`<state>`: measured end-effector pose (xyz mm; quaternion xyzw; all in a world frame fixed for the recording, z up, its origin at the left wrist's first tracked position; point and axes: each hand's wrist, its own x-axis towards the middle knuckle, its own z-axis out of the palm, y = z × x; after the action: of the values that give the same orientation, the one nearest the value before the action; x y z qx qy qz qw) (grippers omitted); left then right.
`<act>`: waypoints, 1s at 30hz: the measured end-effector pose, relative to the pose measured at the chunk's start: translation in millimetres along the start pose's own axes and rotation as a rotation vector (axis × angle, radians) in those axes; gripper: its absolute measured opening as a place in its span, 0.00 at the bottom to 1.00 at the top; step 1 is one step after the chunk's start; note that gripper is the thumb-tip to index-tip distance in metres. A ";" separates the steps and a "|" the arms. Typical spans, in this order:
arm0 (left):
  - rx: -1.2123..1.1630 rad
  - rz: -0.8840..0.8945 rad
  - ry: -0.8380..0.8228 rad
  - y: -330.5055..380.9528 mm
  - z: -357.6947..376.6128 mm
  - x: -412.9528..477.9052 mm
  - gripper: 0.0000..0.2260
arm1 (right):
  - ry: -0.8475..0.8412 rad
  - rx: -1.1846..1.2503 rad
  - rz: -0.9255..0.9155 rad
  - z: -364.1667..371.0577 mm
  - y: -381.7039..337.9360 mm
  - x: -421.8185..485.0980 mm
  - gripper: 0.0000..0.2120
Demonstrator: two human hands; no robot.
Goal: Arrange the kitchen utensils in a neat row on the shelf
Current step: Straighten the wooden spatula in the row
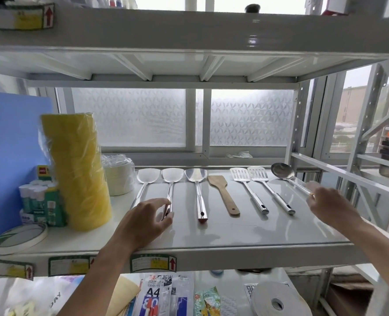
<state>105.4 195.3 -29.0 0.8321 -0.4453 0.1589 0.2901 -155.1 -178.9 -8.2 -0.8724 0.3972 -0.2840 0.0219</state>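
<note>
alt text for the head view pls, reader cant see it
Seven utensils lie in a row on a white shelf: three steel turners, a wooden spatula, two slotted turners and a ladle. The left hand pinches the second turner's handle; the right hand holds the ladle's handle end.

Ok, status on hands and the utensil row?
Left hand fingers on second steel spatula handle. Right hand holding steel ladle handle. Seven utensils lined up; nothing blocking.

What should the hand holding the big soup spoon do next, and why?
Probably swing the ladle handle toward the person. The right hand has its grip on that handle, and the ladle lies slanted while the two slotted turners beside it lie nearly parallel.
</note>
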 end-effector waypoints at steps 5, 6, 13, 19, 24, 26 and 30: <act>-0.007 0.004 -0.010 -0.3 1.2 1.0 0.18 | -0.044 0.167 -0.383 -5.8 -72.0 -16.5 0.22; -0.009 0.004 -0.011 0.0 1.1 1.0 0.18 | -0.074 0.199 -0.419 -4.4 -88.1 -21.1 0.23; -0.011 0.004 -0.019 0.0 0.4 -0.2 0.19 | -0.328 0.301 -0.335 30.1 -169.6 -39.0 0.25; -0.008 -0.006 -0.014 1.1 -0.7 -0.3 0.16 | -0.339 0.183 -0.236 57.9 -178.9 -29.5 0.18; -0.001 -0.011 -0.013 2.1 -0.9 -0.3 0.16 | -0.330 0.116 -0.245 78.0 -176.8 -30.1 0.13; 0.001 -0.013 -0.014 2.3 -1.2 0.0 0.16 | -0.334 0.131 -0.234 79.5 -176.5 -31.0 0.12; -0.005 -0.014 -0.010 2.5 -0.7 0.1 0.16 | -0.335 0.145 -0.237 80.2 -176.2 -34.3 0.11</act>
<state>103.3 194.6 -27.6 0.8352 -0.4414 0.1515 0.2911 -12.0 -49.2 -45.3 -0.9441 0.2612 -0.1634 0.1171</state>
